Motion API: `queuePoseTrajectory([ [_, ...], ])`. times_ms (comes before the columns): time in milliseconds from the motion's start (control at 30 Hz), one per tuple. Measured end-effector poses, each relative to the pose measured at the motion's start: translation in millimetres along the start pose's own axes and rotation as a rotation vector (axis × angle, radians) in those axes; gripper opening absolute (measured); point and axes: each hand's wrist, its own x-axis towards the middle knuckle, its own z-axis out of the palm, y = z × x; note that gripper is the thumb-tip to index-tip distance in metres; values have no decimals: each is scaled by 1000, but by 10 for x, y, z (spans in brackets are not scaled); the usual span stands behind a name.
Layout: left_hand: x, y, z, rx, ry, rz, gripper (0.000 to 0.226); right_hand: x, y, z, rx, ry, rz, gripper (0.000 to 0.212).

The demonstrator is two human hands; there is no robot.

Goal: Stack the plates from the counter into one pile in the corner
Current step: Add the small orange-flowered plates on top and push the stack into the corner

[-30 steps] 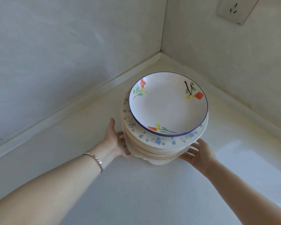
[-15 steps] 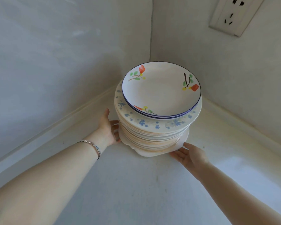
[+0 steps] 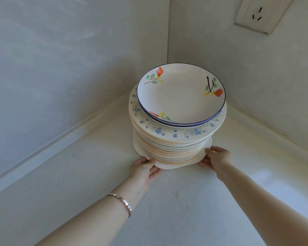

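A tall pile of plates stands on the white counter close to the corner of the two walls. On top lies a white plate with a blue rim and orange flowers. Under it sits a wider plate with blue flowers, then several cream plates. My left hand holds the lowest plate's rim at the front left, thumb above and fingers below. My right hand holds the same rim at the front right in the same way.
Two pale walls meet behind the pile at a raised counter lip. A white wall socket sits high on the right wall. A silver bracelet is on my left wrist.
The pile has moved further back toward the corner. My left hand has come round from the pile's left side to its front, and both hands now sit at the lowest rim.
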Motion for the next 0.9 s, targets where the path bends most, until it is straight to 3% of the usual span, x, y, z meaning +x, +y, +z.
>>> queuePoseTrajectory([
  [233, 76, -45, -68, 2, -43, 118, 17, 159, -17, 66, -14, 67, -32, 30],
  [767, 300, 150, 362, -26, 80, 56, 27, 428, -524, 279, -101, 18, -42, 32],
  [900, 377, 372, 383, 79, 63, 82, 14, 455, -512, 351, -75, -1, -15, 31],
])
